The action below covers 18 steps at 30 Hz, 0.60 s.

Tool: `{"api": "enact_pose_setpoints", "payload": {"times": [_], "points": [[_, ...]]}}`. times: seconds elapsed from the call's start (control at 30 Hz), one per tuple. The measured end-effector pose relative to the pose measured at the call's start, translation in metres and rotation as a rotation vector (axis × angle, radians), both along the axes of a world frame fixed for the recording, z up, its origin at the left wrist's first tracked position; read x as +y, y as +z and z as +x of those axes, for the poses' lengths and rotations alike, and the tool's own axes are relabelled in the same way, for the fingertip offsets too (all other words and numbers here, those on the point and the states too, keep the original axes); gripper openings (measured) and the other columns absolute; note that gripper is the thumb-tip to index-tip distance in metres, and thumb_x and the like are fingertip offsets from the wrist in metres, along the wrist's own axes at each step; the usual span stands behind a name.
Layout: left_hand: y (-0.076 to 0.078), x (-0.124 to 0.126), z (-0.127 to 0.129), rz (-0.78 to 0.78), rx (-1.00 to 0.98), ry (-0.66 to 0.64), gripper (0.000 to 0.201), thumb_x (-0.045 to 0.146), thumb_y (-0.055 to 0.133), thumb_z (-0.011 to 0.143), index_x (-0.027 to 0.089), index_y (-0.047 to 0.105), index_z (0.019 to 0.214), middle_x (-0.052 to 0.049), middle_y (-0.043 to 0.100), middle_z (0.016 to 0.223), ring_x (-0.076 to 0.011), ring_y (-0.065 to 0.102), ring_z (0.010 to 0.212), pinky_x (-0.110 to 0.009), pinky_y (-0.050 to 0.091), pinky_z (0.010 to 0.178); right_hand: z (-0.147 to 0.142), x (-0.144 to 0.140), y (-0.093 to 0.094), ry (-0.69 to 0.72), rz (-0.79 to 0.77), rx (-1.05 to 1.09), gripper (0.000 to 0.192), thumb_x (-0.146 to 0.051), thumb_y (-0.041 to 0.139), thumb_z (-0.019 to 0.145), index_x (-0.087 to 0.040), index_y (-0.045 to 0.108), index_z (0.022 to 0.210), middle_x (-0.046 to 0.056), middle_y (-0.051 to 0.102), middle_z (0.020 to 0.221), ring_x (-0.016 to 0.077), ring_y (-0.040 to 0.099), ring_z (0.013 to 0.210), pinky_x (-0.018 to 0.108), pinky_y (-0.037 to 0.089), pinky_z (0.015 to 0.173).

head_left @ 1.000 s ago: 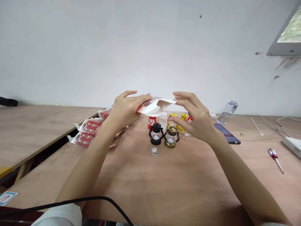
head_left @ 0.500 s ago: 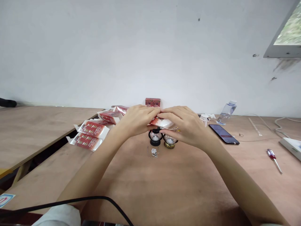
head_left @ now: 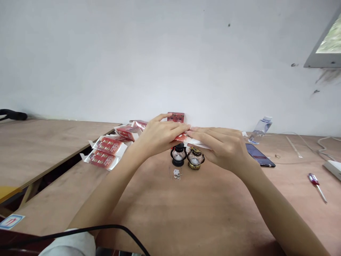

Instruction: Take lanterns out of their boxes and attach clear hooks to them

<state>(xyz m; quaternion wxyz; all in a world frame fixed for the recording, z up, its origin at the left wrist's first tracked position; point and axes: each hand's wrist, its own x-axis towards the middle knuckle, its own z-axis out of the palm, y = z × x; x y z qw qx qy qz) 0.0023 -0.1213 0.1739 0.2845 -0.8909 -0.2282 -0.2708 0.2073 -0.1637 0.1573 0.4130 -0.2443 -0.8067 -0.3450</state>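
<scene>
wooden table [head_left: 186, 213] underneath, broad and brown. left hand [head_left: 160, 137] and right hand [head_left: 223, 147] meeting above it, fingers curled and pinching a flattened red-and-white carton [head_left: 183, 138] held between them, just over 2 small lanterns. flat red cartons [head_left: 106, 151] stacked at left. phone [head_left: 259, 155] near right wrist. black lantern [head_left: 178, 155] touching gold lantern [head_left: 195, 158]. screwdriver [head_left: 317, 182] far right.
</scene>
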Motion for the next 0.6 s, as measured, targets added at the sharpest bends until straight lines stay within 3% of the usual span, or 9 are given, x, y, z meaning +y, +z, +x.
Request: {"api": "enact_pose_setpoints", "payload": {"times": [0.13, 0.3, 0.47, 0.6], "points": [[0.003, 0.007, -0.004, -0.099, 0.022, 0.02, 0.038, 0.038, 0.055, 0.086, 0.024, 0.052, 0.121, -0.006, 0.067, 0.113, -0.018, 0.064, 0.098, -0.038, 0.039, 0.097, 0.005, -0.001, 0.005, 0.043, -0.13, 0.057, 0.028, -0.036, 0.055, 0.087, -0.021, 0.062, 0.11, 0.005, 0.072, 0.094, 0.0159, 0.067, 0.081, 0.025, 0.053, 0.067], [0.011, 0.007, -0.011, -0.323, 0.036, -0.021, 0.048, 0.043, 0.061, 0.08, 0.025, 0.053, 0.123, -0.005, 0.066, 0.113, -0.0189, 0.063, 0.099, -0.029, 0.044, 0.084, 0.015, -0.005, 0.013, 0.138, -0.361, 0.08, 0.031, -0.021, 0.038, 0.093, -0.023, 0.058, 0.116, 0.003, 0.07, 0.094, 0.0111, 0.065, 0.072, 0.023, 0.051, 0.061], [0.013, 0.005, -0.013, -0.466, 0.037, -0.047, 0.046, 0.04, 0.063, 0.078, 0.027, 0.055, 0.122, -0.003, 0.067, 0.112, -0.0175, 0.063, 0.095, -0.025, 0.045, 0.075, 0.017, -0.006, 0.016, 0.188, -0.447, 0.006, 0.033, -0.015, 0.043, 0.087, -0.024, 0.059, 0.115, 0.003, 0.07, 0.096, 0.0135, 0.065, 0.083, 0.027, 0.053, 0.071], [0.012, 0.006, -0.013, -0.516, 0.051, -0.06, 0.047, 0.036, 0.063, 0.079, 0.029, 0.053, 0.124, -0.002, 0.065, 0.116, -0.0173, 0.062, 0.099, -0.026, 0.045, 0.078, 0.015, -0.007, 0.016, 0.226, -0.47, -0.061, 0.032, -0.014, 0.048, 0.084, -0.023, 0.06, 0.112, 0.004, 0.068, 0.103, 0.0154, 0.064, 0.093, 0.03, 0.053, 0.079]]}}
